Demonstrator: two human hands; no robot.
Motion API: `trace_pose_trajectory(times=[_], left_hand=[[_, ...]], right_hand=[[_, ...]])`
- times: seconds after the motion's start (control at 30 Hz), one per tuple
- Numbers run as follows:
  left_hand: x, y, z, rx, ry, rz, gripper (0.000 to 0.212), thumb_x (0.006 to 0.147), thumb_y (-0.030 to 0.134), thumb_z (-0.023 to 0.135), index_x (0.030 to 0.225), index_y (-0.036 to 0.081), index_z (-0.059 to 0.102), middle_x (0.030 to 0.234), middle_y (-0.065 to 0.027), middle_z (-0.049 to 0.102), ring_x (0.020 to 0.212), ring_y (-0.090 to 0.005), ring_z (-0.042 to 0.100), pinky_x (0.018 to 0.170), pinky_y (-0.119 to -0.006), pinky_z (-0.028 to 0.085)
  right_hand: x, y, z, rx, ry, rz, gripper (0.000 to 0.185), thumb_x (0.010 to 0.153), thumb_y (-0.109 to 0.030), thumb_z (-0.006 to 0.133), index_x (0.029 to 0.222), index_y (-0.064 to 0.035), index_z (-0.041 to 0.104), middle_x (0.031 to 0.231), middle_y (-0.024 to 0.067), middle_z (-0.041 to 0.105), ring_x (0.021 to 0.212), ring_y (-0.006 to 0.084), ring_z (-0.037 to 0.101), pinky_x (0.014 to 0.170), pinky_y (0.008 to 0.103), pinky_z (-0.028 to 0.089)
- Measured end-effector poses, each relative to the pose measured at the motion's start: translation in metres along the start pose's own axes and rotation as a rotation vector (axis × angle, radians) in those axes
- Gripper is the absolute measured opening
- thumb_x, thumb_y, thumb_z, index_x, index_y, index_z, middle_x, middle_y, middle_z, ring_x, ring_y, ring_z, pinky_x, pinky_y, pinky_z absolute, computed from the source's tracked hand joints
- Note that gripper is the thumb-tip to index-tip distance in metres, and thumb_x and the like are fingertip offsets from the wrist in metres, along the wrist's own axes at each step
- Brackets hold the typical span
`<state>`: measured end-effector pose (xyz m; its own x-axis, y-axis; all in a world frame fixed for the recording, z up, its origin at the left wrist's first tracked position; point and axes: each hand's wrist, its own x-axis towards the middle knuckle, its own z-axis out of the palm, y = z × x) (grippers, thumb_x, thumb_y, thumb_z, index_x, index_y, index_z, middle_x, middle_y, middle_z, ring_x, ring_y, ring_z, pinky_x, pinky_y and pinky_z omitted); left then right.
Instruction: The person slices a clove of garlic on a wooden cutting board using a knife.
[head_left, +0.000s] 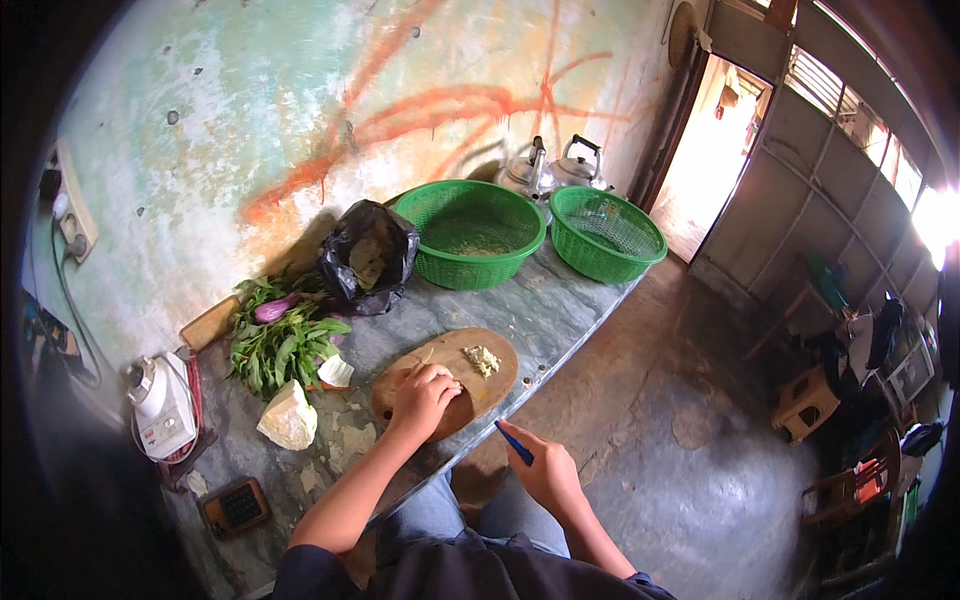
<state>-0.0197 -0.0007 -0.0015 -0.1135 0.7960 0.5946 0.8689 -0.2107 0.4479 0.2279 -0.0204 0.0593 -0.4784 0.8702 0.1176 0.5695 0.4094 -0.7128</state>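
An oval wooden cutting board (486, 391) lies near the front edge of the counter. My left hand (421, 397) rests on the board with its fingers bent down; a small brown piece shows at the fingertips, too small to name. My right hand (546, 466) is just off the counter's edge, closed on a blue handle (516, 444), seemingly a knife's; its blade cannot be made out. A small pile of finely chopped pale food (481, 361) sits at the board's far right part. To the left of the board is a cut piece of cabbage (289, 417).
Leafy greens (281, 349) with a purple eggplant (276, 308), a black plastic bag (369, 255) and two green plastic baskets (471, 234) (609, 234) line the wall. Metal kettles (577, 171) stand behind. A white blender base (163, 412) and a phone (237, 508) are at left.
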Motion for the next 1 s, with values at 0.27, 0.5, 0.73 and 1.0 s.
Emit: trace_pose_trajectory(times=[0.27, 0.5, 0.73, 1.0], left_hand=[[0.003, -0.007, 0.000, -0.067, 0.030, 0.067, 0.008, 0.082, 0.017, 0.073, 0.081, 0.009, 0.071, 0.096, -0.0020, 0.071, 0.095, -0.0240, 0.062, 0.085, -0.038, 0.048], [0.004, -0.006, -0.001, -0.093, -0.017, 0.100, 0.014, 0.080, 0.012, 0.074, 0.094, 0.009, 0.076, 0.090, -0.0039, 0.073, 0.092, -0.0238, 0.063, 0.085, -0.037, 0.050], [0.004, -0.002, 0.000, -0.136, 0.014, 0.001, 0.007, 0.079, 0.013, 0.075, 0.084, 0.009, 0.074, 0.084, -0.0039, 0.072, 0.089, -0.0241, 0.062, 0.082, -0.037, 0.051], [0.003, -0.007, 0.000, -0.062, 0.027, 0.059, 0.007, 0.078, 0.012, 0.076, 0.078, 0.008, 0.069, 0.082, -0.0028, 0.070, 0.090, -0.0257, 0.061, 0.084, -0.038, 0.050]], right_hand=[[0.010, 0.003, -0.010, 0.024, -0.115, -0.027, 0.041, 0.090, -0.021, 0.062, 0.131, -0.0263, 0.064, 0.102, 0.0190, 0.071, 0.089, 0.0371, 0.069, 0.076, 0.0430, 0.054], [0.009, 0.002, -0.011, 0.004, -0.128, -0.020, 0.041, 0.090, -0.021, 0.062, 0.130, -0.0265, 0.065, 0.104, 0.0182, 0.071, 0.089, 0.0367, 0.069, 0.075, 0.0422, 0.054], [-0.003, 0.012, -0.016, 0.050, -0.041, 0.027, 0.041, 0.091, -0.021, 0.064, 0.131, -0.0267, 0.064, 0.099, 0.0188, 0.071, 0.085, 0.0333, 0.071, 0.074, 0.0403, 0.054], [-0.002, 0.019, -0.006, 0.118, 0.019, 0.020, 0.042, 0.091, -0.021, 0.065, 0.132, -0.0277, 0.063, 0.093, 0.0185, 0.071, 0.079, 0.0317, 0.070, 0.073, 0.0385, 0.054]])
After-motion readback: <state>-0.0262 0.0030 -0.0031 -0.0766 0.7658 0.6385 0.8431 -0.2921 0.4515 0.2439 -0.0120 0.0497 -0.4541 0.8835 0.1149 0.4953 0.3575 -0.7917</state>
